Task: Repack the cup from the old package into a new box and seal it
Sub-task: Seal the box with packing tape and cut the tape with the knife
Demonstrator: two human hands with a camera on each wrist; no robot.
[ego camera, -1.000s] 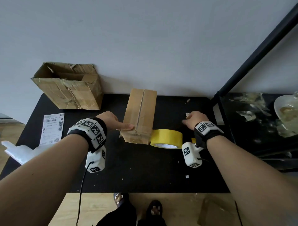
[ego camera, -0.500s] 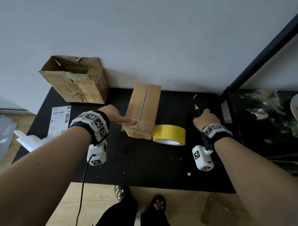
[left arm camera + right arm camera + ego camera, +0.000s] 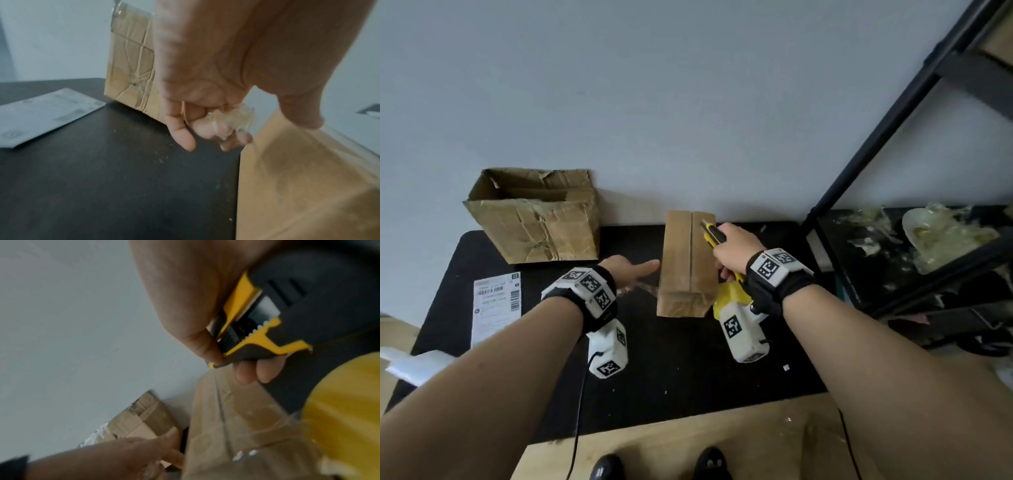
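The right hand gripped a yellow-and-black utility knife, fingers curled round its handle, above the far end of the sealed new box. That box lay near the middle of the black worktop, its far end toward the back edge. The left hand was at the box's left side, forefinger pointing toward it, its other fingers curled on a crumpled strip of clear tape. A yellow tape roll sat against the box's right side. The old torn box stood open at the back left corner, a shipping label near the left edge. The cup could not be seen.
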